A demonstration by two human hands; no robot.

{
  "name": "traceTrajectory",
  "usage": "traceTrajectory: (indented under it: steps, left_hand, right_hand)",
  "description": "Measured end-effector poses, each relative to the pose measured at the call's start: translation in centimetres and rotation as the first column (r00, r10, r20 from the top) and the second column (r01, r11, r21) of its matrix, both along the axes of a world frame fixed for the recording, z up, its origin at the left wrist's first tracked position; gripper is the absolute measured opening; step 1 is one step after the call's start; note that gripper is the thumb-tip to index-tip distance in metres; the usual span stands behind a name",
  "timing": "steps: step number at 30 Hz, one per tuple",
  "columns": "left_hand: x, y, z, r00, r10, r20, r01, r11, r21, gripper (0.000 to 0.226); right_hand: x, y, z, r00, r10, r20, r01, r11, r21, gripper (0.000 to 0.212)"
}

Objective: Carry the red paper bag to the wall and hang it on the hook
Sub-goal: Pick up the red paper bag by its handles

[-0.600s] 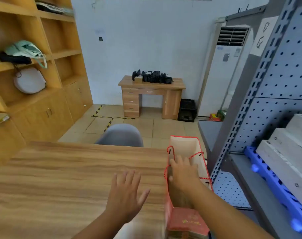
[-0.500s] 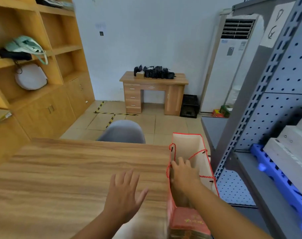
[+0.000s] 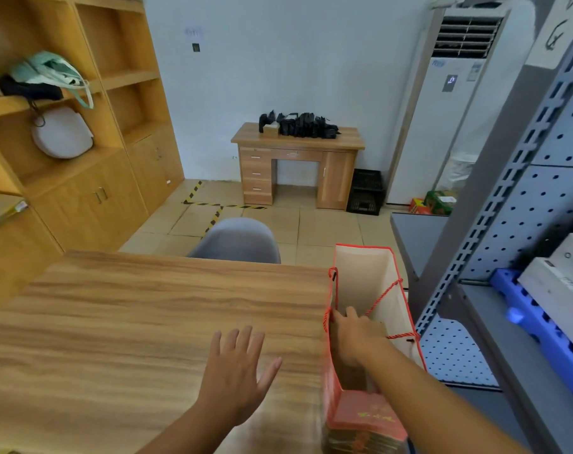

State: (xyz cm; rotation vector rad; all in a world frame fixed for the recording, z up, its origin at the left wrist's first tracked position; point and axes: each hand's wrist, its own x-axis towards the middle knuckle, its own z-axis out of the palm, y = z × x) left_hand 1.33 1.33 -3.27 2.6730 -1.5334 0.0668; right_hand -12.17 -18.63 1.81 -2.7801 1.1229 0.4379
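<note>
The red paper bag stands open on the right edge of the wooden table, its pale inside and red rope handles showing. My right hand reaches into the bag's mouth, fingers curled at the left wall next to a rope handle. My left hand hovers over the table just left of the bag, fingers spread, holding nothing. A small dark fitting sits high on the white far wall; I cannot tell whether it is the hook.
A grey chair is tucked in at the table's far side. Grey pegboard shelving stands close on the right. Wooden cabinets line the left. A desk and a standing air conditioner stand against the far wall.
My right hand's fingers have curled down at the bag's left wall; before, they were stretched out flat over the opening. My left hand has barely shifted. The view has moved slightly closer.
</note>
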Motion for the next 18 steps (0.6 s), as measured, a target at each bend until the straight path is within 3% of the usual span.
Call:
traceTrajectory:
  steps: [8, 12, 16, 18]
  left_hand:
    - [-0.3, -0.1, 0.4, 1.0, -0.005, 0.001, 0.005, 1.0, 0.0, 0.079]
    - [-0.8, -1.0, 1.7, 0.999, -0.037, 0.025, 0.038, 0.999, -0.029, 0.076]
    - [-1.3, -2.4, 3.9, 0.994, -0.07, 0.083, 0.078, 0.992, -0.099, 0.07]
    - [-1.4, -3.1, 5.3, 0.993, -0.074, 0.093, 0.086, 0.986, -0.139, 0.07]
  right_hand:
    - [-0.8, -0.1, 0.0, 0.993, -0.107, -0.057, 0.104, 0.993, -0.055, 0.038]
    - [-1.3, -0.3, 3.5, 0.997, -0.075, 0.009, 0.076, 0.997, -0.036, 0.02]
    - [-1.2, -0.5, 9.3, 0.999, -0.027, -0.042, 0.031, 0.996, 0.082, 0.006]
    - [-0.8, -1.3, 12.7, 0.994, -0.061, -0.094, 0.074, 0.986, 0.151, 0.018]
